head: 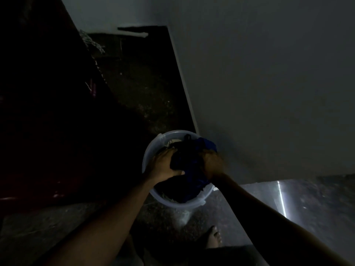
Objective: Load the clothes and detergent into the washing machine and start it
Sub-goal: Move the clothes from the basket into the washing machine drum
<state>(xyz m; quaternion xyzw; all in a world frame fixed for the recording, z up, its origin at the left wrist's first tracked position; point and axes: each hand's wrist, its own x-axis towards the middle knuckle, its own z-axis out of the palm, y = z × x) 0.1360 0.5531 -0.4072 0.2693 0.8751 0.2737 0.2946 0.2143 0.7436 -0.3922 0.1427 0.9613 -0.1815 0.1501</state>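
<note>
Pretty dark shot, so take this with some salt. Biggest thing in view was the pale wall [269, 73] running down the right side, with speckled floor [134, 93] beside it and something dark red on the left that I couldn't identify.

A see-through bucket [182, 205] sat on the floor right up against the wall's base, and that's where the clothes [194, 181] were: a dark and blue heap piled past the rim. No washing machine or detergent that I could make out.

Both arms reached down into it. The left hand [165, 166] had its fingers curled around the dark bundle, thumb tucked under. The right hand [212, 166] was blurry, but its fingers looked dug into and clamped on the blue cloth. My guess is they were scooping the whole load out in one go.

A bare foot [214, 237] was planted just behind the bucket.
</note>
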